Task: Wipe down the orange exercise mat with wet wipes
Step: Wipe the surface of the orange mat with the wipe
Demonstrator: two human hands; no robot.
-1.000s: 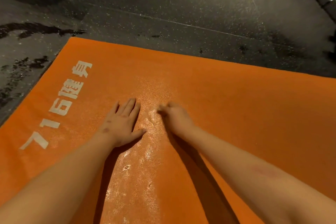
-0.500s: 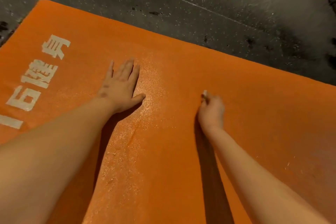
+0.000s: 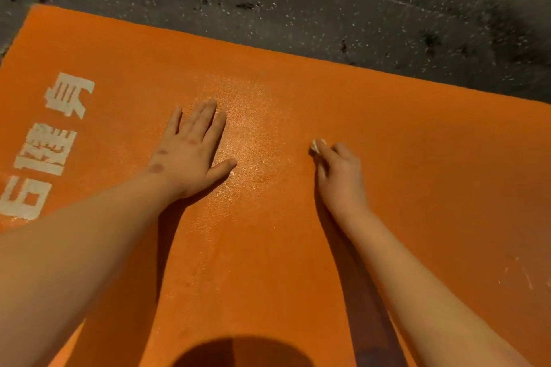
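Observation:
The orange exercise mat (image 3: 417, 176) fills most of the view, with white printed characters along its left side. My left hand (image 3: 190, 152) lies flat on it, fingers straight and spread a little. To the right, my right hand (image 3: 338, 173) rests on the mat with curled fingers around a small white wet wipe (image 3: 316, 145); only a corner of the wipe shows past the fingertips. A damp, shiny streak (image 3: 253, 146) runs down the mat between the two hands.
Dark speckled floor (image 3: 328, 3) borders the mat's far edge, with dark wet blotches at the upper left and upper right. A rounded shadow falls on the mat at the bottom centre.
My right hand has slid with the wipe from beside my left hand out to the right. The left hand stays flat on the mat. The view has tilted down.

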